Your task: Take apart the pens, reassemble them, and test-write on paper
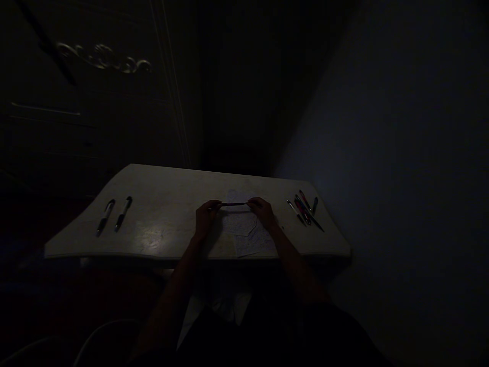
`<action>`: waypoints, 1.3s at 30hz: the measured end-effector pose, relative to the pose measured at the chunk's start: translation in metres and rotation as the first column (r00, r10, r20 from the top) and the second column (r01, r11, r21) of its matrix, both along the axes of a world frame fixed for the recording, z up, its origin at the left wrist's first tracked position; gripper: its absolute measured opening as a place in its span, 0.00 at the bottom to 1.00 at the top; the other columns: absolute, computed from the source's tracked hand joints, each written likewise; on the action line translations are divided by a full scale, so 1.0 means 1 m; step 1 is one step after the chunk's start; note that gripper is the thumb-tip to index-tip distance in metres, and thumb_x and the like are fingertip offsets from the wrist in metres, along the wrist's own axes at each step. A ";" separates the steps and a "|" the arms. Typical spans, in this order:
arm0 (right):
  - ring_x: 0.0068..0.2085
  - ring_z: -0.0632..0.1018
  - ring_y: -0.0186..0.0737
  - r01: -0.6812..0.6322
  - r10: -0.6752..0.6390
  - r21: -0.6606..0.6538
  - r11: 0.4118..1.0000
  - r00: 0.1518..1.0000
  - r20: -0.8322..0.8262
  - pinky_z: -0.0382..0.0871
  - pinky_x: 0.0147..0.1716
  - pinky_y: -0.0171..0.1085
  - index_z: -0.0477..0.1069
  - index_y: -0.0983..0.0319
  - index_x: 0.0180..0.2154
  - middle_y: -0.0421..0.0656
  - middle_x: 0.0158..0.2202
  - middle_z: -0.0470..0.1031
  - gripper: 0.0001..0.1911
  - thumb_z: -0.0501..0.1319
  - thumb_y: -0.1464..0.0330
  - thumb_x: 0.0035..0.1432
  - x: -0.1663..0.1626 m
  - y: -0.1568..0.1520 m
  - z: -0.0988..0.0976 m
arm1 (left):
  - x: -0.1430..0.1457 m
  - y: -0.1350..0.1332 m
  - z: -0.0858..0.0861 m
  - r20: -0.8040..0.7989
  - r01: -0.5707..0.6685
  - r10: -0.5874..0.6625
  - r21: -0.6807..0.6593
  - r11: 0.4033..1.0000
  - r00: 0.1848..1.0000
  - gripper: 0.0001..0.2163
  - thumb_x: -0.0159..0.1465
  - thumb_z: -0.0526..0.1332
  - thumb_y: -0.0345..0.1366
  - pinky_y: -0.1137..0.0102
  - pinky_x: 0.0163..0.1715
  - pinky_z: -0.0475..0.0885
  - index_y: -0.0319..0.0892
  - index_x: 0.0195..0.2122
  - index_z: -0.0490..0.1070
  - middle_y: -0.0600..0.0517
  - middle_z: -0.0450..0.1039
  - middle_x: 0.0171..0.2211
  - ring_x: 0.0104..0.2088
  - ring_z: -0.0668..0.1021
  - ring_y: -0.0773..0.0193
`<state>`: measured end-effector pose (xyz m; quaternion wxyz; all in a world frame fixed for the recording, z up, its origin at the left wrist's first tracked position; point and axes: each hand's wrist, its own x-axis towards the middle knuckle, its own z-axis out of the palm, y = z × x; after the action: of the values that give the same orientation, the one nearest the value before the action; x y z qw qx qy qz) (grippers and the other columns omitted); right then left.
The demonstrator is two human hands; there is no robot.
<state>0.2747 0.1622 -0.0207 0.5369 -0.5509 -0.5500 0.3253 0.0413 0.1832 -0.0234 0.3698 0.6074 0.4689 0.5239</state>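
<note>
The scene is very dark. I hold a thin dark pen level between both hands above a sheet of paper on the pale table. My left hand is closed on the pen's left end. My right hand is closed on its right end. The fingers are pinched round the pen's ends.
Two pens lie side by side on the table's left part. Several pens lie in a loose bunch at the right end. A dark cabinet with an ornate metal handle stands behind on the left. A wall rises on the right.
</note>
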 end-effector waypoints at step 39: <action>0.32 0.71 0.38 0.044 -0.041 0.051 0.998 0.998 -0.046 0.66 0.35 0.36 0.67 0.61 0.31 0.41 0.28 0.70 0.12 0.60 0.59 0.50 -0.008 0.002 -0.003 | 0.004 -0.009 0.011 -0.132 -0.008 0.012 0.030 1.000 0.991 0.18 0.65 0.56 0.51 0.68 0.32 0.68 0.41 0.42 0.73 0.49 0.72 0.33 0.31 0.73 0.62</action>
<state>0.2668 0.1645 -0.0235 0.5702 -0.5407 -0.5342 0.3117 0.0448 0.1742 -0.0122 0.3264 0.6437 0.4878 0.4911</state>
